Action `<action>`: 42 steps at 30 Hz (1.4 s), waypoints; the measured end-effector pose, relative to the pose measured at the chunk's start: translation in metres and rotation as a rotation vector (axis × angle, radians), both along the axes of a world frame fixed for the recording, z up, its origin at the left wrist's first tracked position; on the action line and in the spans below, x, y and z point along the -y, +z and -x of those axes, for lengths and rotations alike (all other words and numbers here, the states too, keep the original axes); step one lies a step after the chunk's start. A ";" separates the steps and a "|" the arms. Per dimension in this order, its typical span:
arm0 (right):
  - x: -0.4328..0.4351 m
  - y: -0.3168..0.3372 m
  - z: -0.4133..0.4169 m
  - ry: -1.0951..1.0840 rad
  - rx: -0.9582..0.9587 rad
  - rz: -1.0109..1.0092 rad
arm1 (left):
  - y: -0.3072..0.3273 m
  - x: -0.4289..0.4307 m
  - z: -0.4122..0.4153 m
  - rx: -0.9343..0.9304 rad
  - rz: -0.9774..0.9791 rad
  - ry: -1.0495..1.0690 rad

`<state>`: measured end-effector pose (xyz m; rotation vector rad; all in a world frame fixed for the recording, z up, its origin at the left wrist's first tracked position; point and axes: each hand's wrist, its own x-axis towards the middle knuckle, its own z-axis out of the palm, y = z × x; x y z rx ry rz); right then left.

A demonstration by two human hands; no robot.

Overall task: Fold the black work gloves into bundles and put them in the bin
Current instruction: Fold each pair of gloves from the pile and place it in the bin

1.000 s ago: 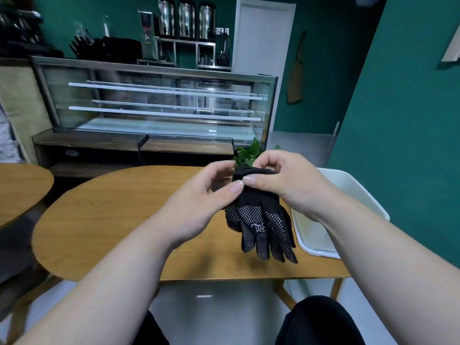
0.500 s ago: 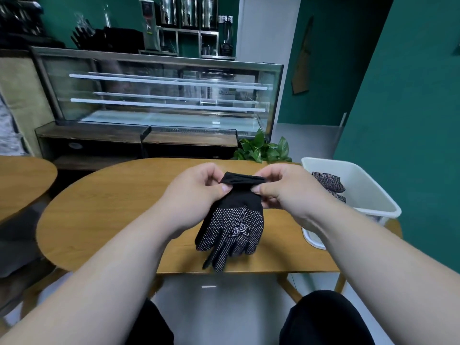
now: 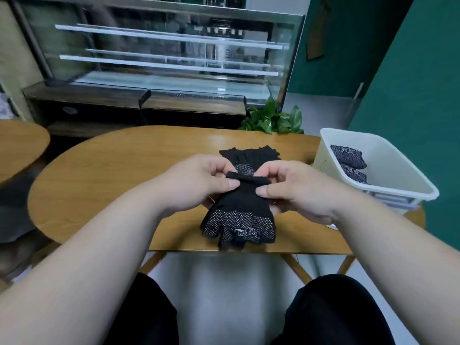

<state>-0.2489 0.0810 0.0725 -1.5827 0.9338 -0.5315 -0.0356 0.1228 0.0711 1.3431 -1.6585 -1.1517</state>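
Note:
A pair of black dotted work gloves (image 3: 239,220) lies near the front edge of the wooden table (image 3: 112,175), fingers pointing toward me. My left hand (image 3: 199,183) pinches the left end of the cuff, and my right hand (image 3: 293,188) pinches the right end. Behind my hands, more black gloves (image 3: 251,154) lie in a pile on the table. The white bin (image 3: 388,165) stands at the table's right end with two folded glove bundles (image 3: 348,155) inside.
A green potted plant (image 3: 273,119) stands behind the table's far edge. A glass display case (image 3: 161,58) fills the background. A second round wooden table (image 3: 20,145) is at the left. A green wall (image 3: 418,95) rises right of the bin. My knees are below the table edge.
The gloves came down from mid-air onto the table near its front edge. Both hands stayed on the cuff and lowered with it. The view tilted down, showing the glove pile.

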 end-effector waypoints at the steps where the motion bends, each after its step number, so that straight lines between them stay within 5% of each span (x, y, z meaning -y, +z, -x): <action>1: 0.002 -0.001 0.001 0.036 -0.039 -0.001 | -0.002 0.001 -0.002 -0.021 -0.050 -0.045; 7: 0.013 0.003 -0.005 0.197 -0.235 -0.042 | -0.004 0.011 -0.011 -0.040 -0.341 -0.214; 13: 0.031 -0.004 -0.020 -0.186 -0.240 0.464 | 0.003 0.032 -0.008 -0.021 -0.001 0.095; 19: 0.020 0.013 -0.001 0.294 -0.124 -0.049 | 0.016 0.017 -0.019 0.016 -0.328 -0.315; 25: 0.026 0.004 -0.008 -0.052 -0.116 0.141 | 0.007 0.028 -0.008 -0.016 -0.187 -0.016; 33: 0.020 0.005 -0.003 0.014 -0.141 0.107 | 0.009 0.017 -0.007 -0.104 -0.309 -0.154; 38: 0.017 -0.002 -0.015 -0.404 -0.360 0.497 | 0.007 0.014 0.010 -0.146 -0.169 0.076; 42: 0.006 0.008 -0.022 -0.294 0.022 0.087 | 0.009 0.013 0.021 -0.102 0.010 0.145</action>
